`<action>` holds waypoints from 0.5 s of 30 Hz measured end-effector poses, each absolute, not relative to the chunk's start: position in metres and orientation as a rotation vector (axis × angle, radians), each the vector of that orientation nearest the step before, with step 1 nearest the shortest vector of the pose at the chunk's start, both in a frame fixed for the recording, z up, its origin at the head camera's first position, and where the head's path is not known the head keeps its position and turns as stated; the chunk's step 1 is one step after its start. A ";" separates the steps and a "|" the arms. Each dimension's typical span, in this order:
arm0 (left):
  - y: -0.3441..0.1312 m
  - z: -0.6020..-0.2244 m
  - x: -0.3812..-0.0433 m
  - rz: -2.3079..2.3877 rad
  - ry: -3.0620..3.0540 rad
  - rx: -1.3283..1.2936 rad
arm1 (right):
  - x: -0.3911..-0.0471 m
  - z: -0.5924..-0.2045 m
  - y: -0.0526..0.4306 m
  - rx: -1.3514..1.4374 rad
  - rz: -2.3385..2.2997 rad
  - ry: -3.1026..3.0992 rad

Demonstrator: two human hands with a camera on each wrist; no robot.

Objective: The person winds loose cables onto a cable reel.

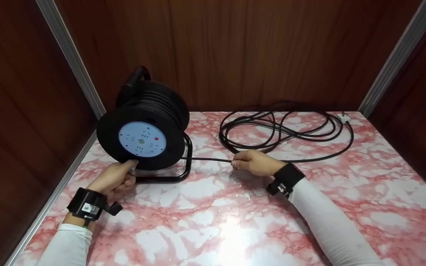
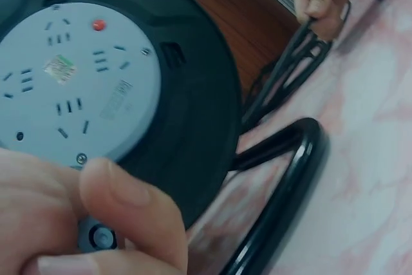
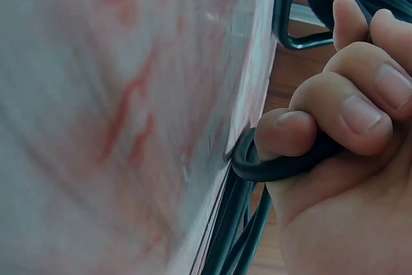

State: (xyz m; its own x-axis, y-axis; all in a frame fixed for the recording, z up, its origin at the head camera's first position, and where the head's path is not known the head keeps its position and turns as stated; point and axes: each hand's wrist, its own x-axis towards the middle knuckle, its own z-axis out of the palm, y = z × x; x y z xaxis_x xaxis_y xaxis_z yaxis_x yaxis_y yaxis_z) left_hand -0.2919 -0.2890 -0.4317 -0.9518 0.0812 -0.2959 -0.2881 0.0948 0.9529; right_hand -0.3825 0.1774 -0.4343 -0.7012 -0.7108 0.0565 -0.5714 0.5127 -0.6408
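A black cable reel [image 1: 174, 146] with a pale round socket panel [image 1: 142, 139] stands at the left, black cord wound on its drum. My left hand [image 1: 115, 179] is at the lower edge of its front disc, gripping a small grey crank knob [image 2: 103, 237] with thumb and curled fingers, which partly hide it. From the reel, the black cable [image 1: 207, 159] runs low to the right into my right hand [image 1: 255, 162]. The right wrist view shows its fingers curled around that cable. Loose coils of cable [image 1: 261, 122] lie behind the right hand.
A white plug [image 1: 344, 118] lies at the back right, by the coils. The reel's black tube frame [image 1: 165, 179] rests on the red-and-white marbled table [image 1: 205, 229]. Brown wood-grain panels [image 1: 235, 55] enclose the back and both sides.
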 end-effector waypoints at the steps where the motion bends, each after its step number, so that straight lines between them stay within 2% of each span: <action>1: -0.290 -0.431 -0.292 1.937 2.097 -0.206 | -0.382 -0.435 0.177 -1.105 -0.953 2.538; 15: -0.315 -0.417 -0.291 2.002 2.048 -0.142 | -0.377 -0.438 0.161 -1.262 -0.773 2.657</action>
State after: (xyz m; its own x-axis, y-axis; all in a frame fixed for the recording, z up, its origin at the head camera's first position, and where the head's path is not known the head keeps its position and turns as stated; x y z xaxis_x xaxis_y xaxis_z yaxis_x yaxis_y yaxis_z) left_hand -0.2912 -0.3148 -0.4168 -0.9579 0.1194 -0.2610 -0.2582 0.0383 0.9653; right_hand -0.3774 0.1613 -0.4379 -0.6515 -0.7486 0.1229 -0.6976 0.5275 -0.4849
